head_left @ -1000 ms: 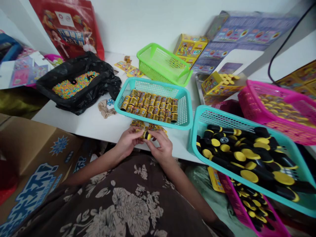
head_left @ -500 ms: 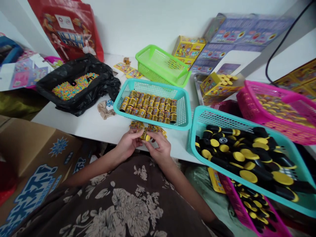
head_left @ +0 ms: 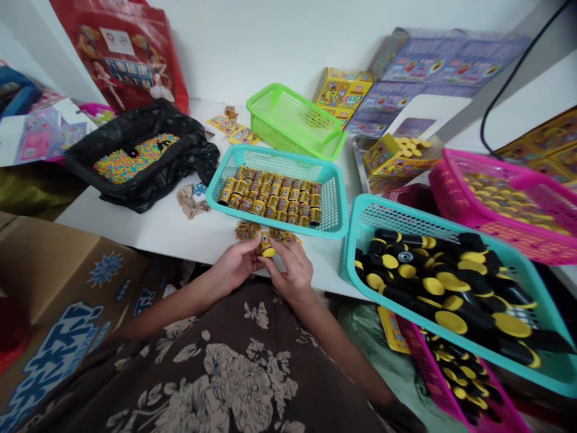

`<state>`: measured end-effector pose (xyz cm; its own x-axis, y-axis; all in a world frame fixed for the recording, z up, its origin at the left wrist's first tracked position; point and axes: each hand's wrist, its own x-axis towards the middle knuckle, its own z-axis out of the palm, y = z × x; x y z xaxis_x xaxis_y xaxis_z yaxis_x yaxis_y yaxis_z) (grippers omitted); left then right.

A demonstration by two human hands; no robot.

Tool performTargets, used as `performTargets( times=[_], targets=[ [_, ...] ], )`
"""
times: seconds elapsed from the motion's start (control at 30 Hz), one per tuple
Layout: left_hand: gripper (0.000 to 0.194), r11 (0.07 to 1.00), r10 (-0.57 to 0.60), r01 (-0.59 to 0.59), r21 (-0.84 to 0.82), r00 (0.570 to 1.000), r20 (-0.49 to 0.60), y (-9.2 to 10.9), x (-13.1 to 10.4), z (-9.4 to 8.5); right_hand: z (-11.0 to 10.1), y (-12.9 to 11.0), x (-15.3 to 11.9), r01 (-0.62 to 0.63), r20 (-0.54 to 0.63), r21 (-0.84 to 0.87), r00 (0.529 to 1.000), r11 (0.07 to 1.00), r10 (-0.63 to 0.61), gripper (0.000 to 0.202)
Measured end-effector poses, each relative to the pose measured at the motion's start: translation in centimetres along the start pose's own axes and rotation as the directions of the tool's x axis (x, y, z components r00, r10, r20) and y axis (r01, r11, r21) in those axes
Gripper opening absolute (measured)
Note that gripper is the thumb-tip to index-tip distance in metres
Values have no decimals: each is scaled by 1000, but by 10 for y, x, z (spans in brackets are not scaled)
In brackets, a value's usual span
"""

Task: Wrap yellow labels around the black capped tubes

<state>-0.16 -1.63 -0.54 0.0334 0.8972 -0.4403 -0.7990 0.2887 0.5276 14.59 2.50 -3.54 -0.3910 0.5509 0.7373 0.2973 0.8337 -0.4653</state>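
I see my left hand point(head_left: 237, 267) and right hand point(head_left: 293, 270) both pinching the small yellow-labelled black plastic cylinder point(head_left: 266, 244) between them at the white table's point(head_left: 171, 231) near edge, its long axis tilted up-left, equally near each hand.

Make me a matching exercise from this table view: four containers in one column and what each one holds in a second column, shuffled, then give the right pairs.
Column one
1. black bag
2. small teal basket
3. large teal basket
4. green basket

Column two
A. black tubes with yellow caps
B. rows of small yellow-labelled rolls
C. almost nothing
D. tiny multicoloured beads

Pairs: 1-D, 2-B, 3-A, 4-C
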Motion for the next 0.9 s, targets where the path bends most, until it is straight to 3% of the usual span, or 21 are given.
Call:
performTargets(
  times=[0.27,0.43,0.7,0.9],
  targets=[
    [18,998,-53,53,29,999,12,0,1,-5,-4,-1,4,-128,34,125,992,984,124,33],
    [20,997,-2,3,75,1000,-19,-3,0,-3,0,1,2,-78,4,126,997,989,78,32],
    [23,992,-15,16,124,1000,-3,-7,-2,-6,2,4,1,-15,-16,87,1000,996,17,28],
    [23,990,-14,9,144,999,33,-2,-5,-5,0,1,2,-110,-25,181,993,977,117,24]
  ],
)
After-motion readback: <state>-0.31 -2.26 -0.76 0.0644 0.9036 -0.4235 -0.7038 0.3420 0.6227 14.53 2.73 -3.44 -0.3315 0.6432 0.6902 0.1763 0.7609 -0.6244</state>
